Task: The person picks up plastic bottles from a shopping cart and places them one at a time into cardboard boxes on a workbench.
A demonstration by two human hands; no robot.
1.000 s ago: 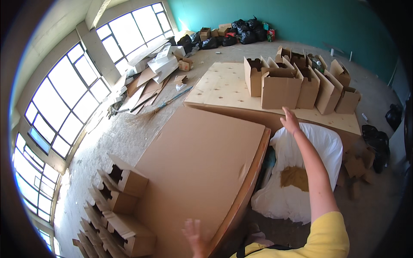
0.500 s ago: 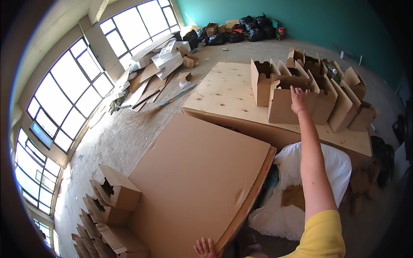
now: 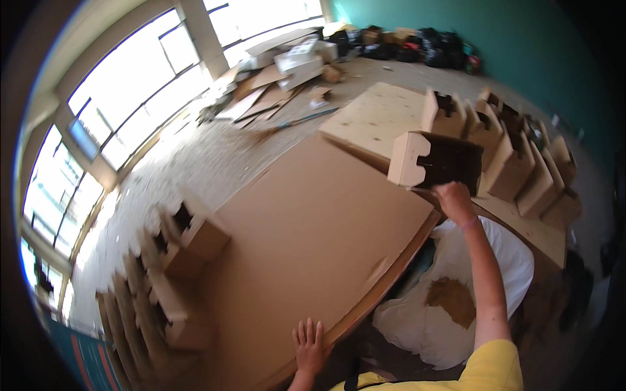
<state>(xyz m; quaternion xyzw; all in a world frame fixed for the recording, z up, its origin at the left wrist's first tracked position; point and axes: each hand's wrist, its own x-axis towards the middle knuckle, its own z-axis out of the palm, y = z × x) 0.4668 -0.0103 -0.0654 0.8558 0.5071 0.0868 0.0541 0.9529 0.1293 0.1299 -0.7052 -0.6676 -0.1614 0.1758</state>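
Observation:
My right hand (image 3: 454, 201) grips the near edge of an open cardboard box (image 3: 407, 159), which is tipped so that its dark inside faces me. The box hangs over the gap between the plywood board and the big cardboard surface. Beyond it, several more open cardboard boxes (image 3: 508, 163) stand in a group on the plywood board (image 3: 372, 120). My left hand (image 3: 310, 345) lies flat with fingers spread at the near edge of the large cardboard surface (image 3: 313, 234). It holds nothing.
On the left, a row of open cardboard boxes (image 3: 195, 244) lines the cardboard surface. A white sack (image 3: 417, 313) sits below my right arm. Farther off are a broom (image 3: 300, 121), scrap cardboard and white foam (image 3: 300, 62), and black bags (image 3: 443, 45) along the green wall.
My right hand has drawn one box out of the group toward me and tipped it. The left hand reaches further into view. The whole view has shifted, with some blur.

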